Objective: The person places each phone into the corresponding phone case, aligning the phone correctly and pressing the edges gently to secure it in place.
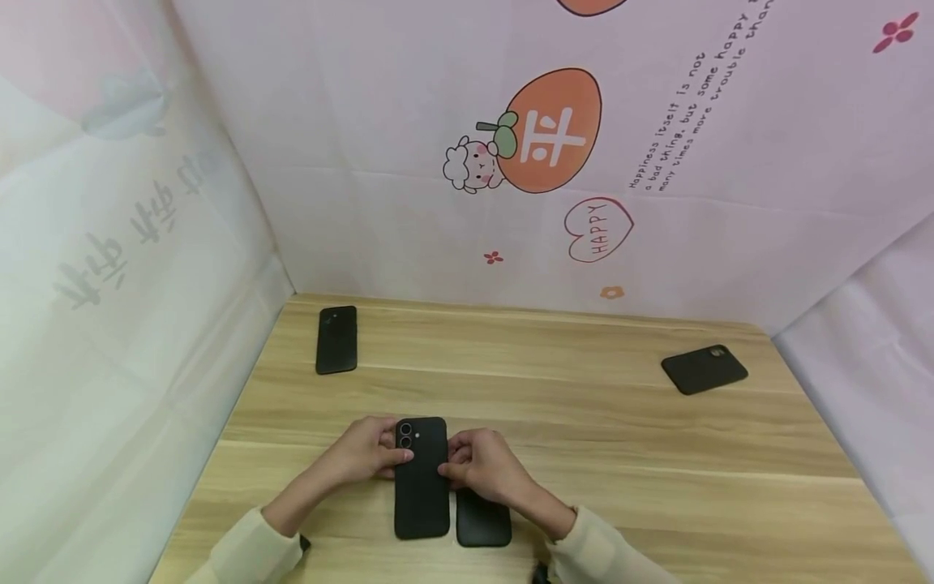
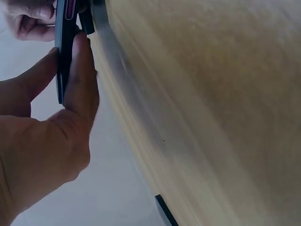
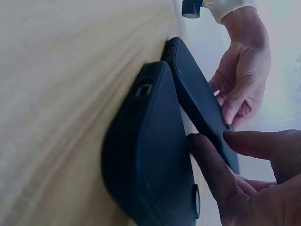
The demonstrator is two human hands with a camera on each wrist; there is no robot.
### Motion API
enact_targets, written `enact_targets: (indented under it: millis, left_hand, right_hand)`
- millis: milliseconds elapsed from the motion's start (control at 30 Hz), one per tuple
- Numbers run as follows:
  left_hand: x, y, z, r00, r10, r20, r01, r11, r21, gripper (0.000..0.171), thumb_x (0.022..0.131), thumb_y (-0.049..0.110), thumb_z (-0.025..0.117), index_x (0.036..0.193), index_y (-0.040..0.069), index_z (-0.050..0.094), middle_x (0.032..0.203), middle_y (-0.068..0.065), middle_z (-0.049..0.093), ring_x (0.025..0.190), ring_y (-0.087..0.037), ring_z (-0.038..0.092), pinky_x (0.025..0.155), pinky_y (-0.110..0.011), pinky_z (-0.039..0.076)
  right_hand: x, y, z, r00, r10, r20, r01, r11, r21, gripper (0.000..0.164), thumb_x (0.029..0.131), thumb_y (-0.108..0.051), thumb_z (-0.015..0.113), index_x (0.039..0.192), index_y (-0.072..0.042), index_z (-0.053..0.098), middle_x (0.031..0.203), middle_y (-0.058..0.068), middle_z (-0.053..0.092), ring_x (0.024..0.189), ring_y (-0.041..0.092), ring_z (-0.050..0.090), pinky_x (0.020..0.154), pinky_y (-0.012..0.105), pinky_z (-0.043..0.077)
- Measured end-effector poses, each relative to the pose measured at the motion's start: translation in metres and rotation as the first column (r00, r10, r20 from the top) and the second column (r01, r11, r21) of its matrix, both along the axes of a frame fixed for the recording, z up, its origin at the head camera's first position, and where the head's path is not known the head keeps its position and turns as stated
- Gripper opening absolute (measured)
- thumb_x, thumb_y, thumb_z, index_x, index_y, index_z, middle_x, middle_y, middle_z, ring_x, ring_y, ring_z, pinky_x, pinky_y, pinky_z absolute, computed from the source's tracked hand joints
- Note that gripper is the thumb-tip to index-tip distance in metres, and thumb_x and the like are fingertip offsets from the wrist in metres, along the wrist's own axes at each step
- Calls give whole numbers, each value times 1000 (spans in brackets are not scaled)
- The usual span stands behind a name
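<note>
One black phone (image 1: 422, 499) is at the near side of the wooden table (image 1: 584, 422), the left hand (image 1: 363, 451) pinching its edge beside the lenses (image 1: 405, 429), the right hand (image 1: 486, 466) pinching its opposite edge. Just right of it I see a second phone (image 1: 484, 523), partly hidden by the right hand. A third phone (image 1: 336, 345) lies back left, a fourth phone (image 1: 702, 371) back right.
</note>
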State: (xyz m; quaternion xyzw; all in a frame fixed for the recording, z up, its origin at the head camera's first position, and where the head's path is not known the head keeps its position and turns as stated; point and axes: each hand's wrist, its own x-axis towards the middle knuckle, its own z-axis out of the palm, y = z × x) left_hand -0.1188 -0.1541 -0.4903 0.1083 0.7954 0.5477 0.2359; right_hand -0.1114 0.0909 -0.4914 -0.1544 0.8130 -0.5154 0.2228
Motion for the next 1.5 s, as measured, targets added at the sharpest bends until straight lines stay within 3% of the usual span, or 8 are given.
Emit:
enact_targets:
  millis: [167,333,467,633,800,1033,1233,1500]
  left_hand:
    - [-1,1,-3,997,20,-80,-29,994,-108,16,94,4,79,100,1,65,75,-3,67,62,-15,68,57,-29,62]
    - [-3,3,-4,994,44,-101,-60,986,-154,22,90,6,84,85,7,62,71,-2,61,58,-12,62,54,-27,60]
    - [-6,5,-4,994,66,-86,-80,980,-179,28,87,5,86,81,8,59,68,0,57,54,-10,58,53,-27,59]
    - [-6,8,-4,992,114,-58,-124,969,-213,23,85,1,87,94,3,66,71,-2,58,55,-11,60,53,-26,59]
    - [-7,9,-3,985,165,-54,-173,953,-248,42,84,-5,85,121,-6,66,77,-6,61,60,-15,62,54,-24,58]
    - [-7,9,-2,986,153,-70,-166,950,-263,39,87,-2,84,121,-6,66,76,-4,64,60,-14,63,54,-26,56]
    - [-10,3,-2,969,139,-202,-197,933,-302,31,96,16,80,117,-4,69,77,1,68,64,-12,64,59,-29,54]
    - [-21,-11,2,936,154,-316,-266,897,-353,51,97,38,78,125,-3,69,97,-5,75,86,-17,69,76,-36,60]
  right_hand:
    - [0,-2,2,992,39,-117,-25,992,123,25,92,-4,79,113,9,73,84,7,79,70,7,71,60,20,56]
    - [1,-3,4,974,81,-211,-37,978,205,31,90,-4,81,117,11,72,81,4,78,68,1,67,60,18,56]
    - [0,-4,5,968,95,-234,-42,974,223,16,90,-5,82,102,4,76,73,-1,75,61,-1,62,54,18,51]
    - [0,-6,9,977,90,-194,-48,976,213,10,90,-8,82,96,-2,77,68,-3,74,58,-1,61,50,17,46]
    - [-1,-7,14,983,91,-161,-55,975,215,21,92,-10,81,107,4,77,64,-6,72,56,0,59,48,17,40]
    - [-2,-4,18,988,101,-121,-74,975,210,30,94,-14,80,114,8,76,65,-5,72,57,2,60,50,17,41]
    - [-9,12,21,991,70,-117,-48,982,182,40,100,-20,74,127,10,70,87,4,80,74,11,73,64,27,59]
    - [-22,52,30,984,-88,-158,105,989,108,38,102,-12,71,125,17,65,96,20,79,82,33,78,67,38,65]
